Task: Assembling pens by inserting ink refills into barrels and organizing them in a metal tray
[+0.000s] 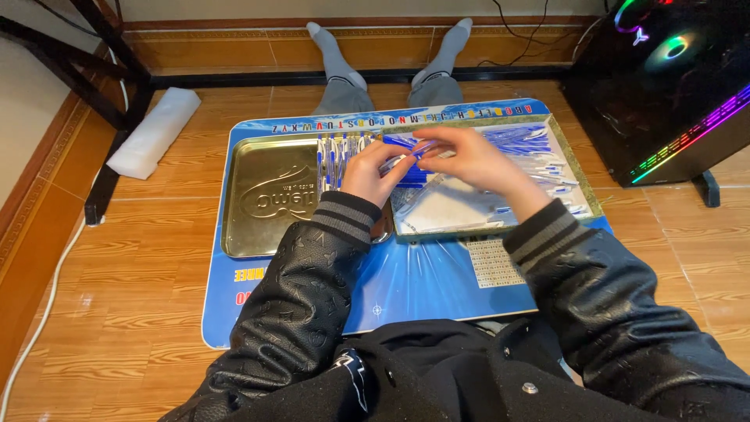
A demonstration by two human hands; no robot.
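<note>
Frame left to right: foam block (153, 131) at upper left, gold tray (266, 199) with finished pens (337, 156) in a row for easy counting, left hand (373, 173) and right hand (467, 160) pinching one pen (402, 160) together at centre, loose parts (539, 156) in right tray (582, 184).

Here's the pen (400, 162), a slim blue-and-white one with a clear section, lying roughly level and pinched between both hands above the middle of the board. Its blue end pokes out to the left near the gold tray (266, 211), which is shallow, shiny and embossed, with a neat row of matching pens (340, 156) standing side by side along its far right part. To the right sits the white tray (582, 187), green-rimmed, holding a loose heap of blue and white pen parts (531, 148), scattered at all angles across its far half
</note>
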